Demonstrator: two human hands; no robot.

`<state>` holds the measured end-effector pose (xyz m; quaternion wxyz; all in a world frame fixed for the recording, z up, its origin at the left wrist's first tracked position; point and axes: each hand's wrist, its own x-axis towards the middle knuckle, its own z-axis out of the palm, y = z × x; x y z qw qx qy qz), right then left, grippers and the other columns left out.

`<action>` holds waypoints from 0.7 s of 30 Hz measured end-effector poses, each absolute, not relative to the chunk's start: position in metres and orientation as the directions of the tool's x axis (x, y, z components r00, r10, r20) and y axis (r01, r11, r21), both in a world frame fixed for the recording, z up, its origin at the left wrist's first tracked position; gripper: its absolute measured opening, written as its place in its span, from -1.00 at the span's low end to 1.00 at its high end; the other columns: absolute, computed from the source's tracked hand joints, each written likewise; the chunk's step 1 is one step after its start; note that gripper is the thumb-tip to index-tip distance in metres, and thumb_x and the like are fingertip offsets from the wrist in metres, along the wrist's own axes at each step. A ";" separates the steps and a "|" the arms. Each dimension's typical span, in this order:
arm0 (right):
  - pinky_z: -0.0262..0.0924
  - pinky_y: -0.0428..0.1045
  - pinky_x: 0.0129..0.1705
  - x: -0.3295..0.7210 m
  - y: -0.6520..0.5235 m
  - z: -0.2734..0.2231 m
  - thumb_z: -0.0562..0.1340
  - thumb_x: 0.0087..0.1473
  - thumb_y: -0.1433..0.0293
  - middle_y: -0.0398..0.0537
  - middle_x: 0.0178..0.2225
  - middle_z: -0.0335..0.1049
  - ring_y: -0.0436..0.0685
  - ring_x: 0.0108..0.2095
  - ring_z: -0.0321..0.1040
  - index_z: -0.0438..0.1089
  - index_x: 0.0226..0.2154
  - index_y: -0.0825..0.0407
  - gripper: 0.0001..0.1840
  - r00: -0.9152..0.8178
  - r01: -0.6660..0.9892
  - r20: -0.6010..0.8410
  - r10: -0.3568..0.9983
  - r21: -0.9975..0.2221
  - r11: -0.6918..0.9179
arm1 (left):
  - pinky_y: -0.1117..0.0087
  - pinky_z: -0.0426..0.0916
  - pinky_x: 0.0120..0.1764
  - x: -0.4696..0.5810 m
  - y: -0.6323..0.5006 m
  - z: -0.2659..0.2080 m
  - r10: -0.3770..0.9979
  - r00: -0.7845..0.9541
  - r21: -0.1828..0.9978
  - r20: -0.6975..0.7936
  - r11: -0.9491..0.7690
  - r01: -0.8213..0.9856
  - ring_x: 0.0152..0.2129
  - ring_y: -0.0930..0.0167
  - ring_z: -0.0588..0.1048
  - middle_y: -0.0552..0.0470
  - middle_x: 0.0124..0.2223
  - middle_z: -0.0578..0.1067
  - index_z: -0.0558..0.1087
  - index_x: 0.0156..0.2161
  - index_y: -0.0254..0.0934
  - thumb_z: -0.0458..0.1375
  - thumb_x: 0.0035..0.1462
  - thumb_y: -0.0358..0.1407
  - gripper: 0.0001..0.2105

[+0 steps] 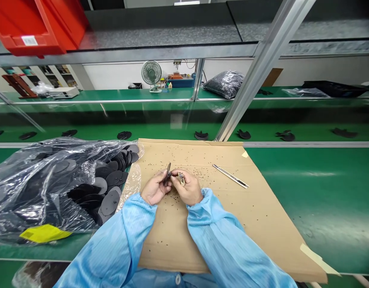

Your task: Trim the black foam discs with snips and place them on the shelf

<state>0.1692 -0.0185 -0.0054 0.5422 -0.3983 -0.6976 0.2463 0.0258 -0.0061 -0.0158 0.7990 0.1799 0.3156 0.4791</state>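
Observation:
My left hand (pixel 156 189) is closed on a thin black plastic disc (pixel 168 169), held on edge above the cardboard sheet (pixel 172 252). Close beside it, my right hand (pixel 189 191) grips a small tool with yellow parts (pixel 181 179); fingers cover most of it, so its kind is unclear. Its fingertips meet the face of the disc. Small black bits (pixel 199 172) lie scattered over the cardboard around both hands. To the right rests a slim silver-and-black cutter knife (pixel 231 176).
A clear plastic bag (pixel 52 172) spills many black discs (pixel 110 201) at left. A yellow label (pixel 45 233) lies on it. Behind the cardboard, black pieces (pixel 201 135) sit spaced along a green belt (pixel 160 132). A metal post (pixel 262 60) slants at right; a red bin (pixel 37 24) hangs upper left.

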 end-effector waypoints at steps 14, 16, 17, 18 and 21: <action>0.26 0.02 -0.17 0.173 -0.008 -0.017 0.15 0.05 0.34 -0.01 -0.33 0.42 0.13 -0.28 0.36 0.37 -0.30 0.01 -0.86 0.217 0.314 0.526 0.822 -0.835 0.452 | 0.54 0.41 -0.44 0.022 0.012 0.009 0.932 0.056 0.730 -0.357 0.316 -0.606 -0.40 0.47 0.47 -0.05 -0.24 0.49 0.44 -0.22 -0.37 0.14 -0.01 -0.61 -0.78; 0.27 0.02 -0.17 0.176 -0.002 -0.022 0.17 0.03 0.33 -0.01 -0.33 0.42 0.13 -0.29 0.37 0.36 -0.29 0.02 -0.84 0.328 0.270 0.472 0.818 -0.877 0.398 | 0.47 0.42 -0.36 0.022 0.032 0.019 0.944 -0.072 0.806 -0.323 0.234 -0.544 -0.34 0.44 0.48 -0.01 -0.21 0.49 0.42 -0.18 -0.31 0.14 -0.06 -0.63 -0.69; 0.27 0.01 -0.18 0.177 0.001 -0.024 0.17 0.02 0.32 -0.02 -0.33 0.42 0.12 -0.30 0.37 0.35 -0.30 0.02 -0.83 0.374 0.240 0.441 0.816 -0.896 0.374 | 0.43 0.42 -0.29 0.022 0.045 0.024 0.949 -0.145 0.856 -0.279 0.178 -0.485 -0.31 0.42 0.48 0.02 -0.21 0.48 0.41 -0.16 -0.28 0.15 -0.08 -0.64 -0.65; 0.27 0.01 -0.19 0.177 0.003 -0.026 0.18 0.01 0.31 -0.03 -0.34 0.42 0.12 -0.31 0.37 0.35 -0.30 0.03 -0.83 0.411 0.208 0.408 0.815 -0.913 0.352 | 0.39 0.41 -0.22 0.021 0.059 0.030 0.951 -0.224 0.909 -0.215 0.111 -0.401 -0.28 0.41 0.47 0.03 -0.21 0.48 0.41 -0.16 -0.27 0.16 -0.11 -0.63 -0.63; 0.27 0.00 -0.23 0.176 0.008 -0.029 0.19 -0.01 0.30 -0.05 -0.37 0.42 0.11 -0.36 0.37 0.34 -0.31 0.03 -0.82 0.462 0.123 0.327 0.824 -0.944 0.306 | 0.32 0.28 -0.01 0.017 0.107 0.044 0.897 -0.431 0.994 0.101 -0.068 0.090 -0.16 0.32 0.42 0.01 -0.21 0.46 0.43 -0.19 -0.30 0.22 -0.12 -0.53 -0.69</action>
